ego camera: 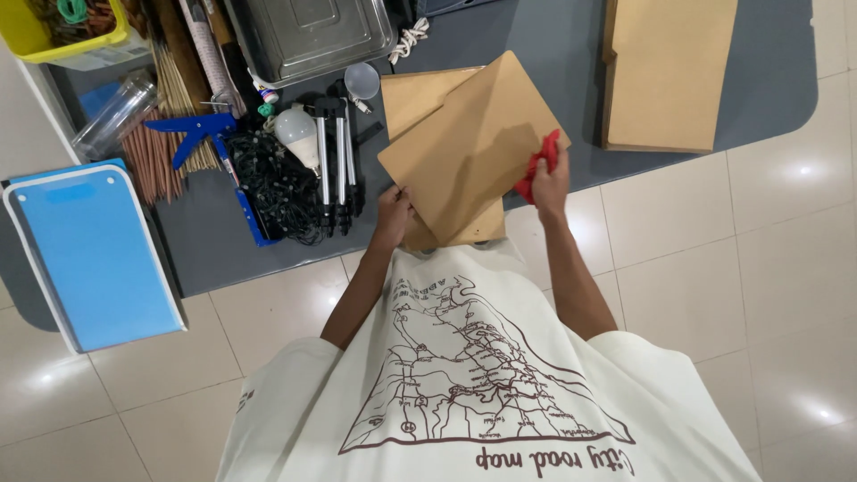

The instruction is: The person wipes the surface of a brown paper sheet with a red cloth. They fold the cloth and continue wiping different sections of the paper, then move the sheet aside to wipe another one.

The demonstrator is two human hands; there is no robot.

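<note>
Fingers of the left hand (393,207) curl around the near-left edge of a tan board (473,147), pinching it between thumb and fingertips. Those of the right hand (549,183) are closed over a red cloth (542,161), bunched and pressed against the board's right edge. This board lies tilted on top of a 2nd tan board (415,98), both at the near edge of the grey table (553,45), the top one jutting out over the tiled floor (759,250). A stack of similar boards (665,71) sits well apart, toward the table's right end. Left of the held board, on the table, lie a folded metal tripod (335,152), a white bulb (297,132), a tangle of black cable (277,192) and a blue tool (192,134). A blue stool (89,254) stands beside the table's left end.
</note>
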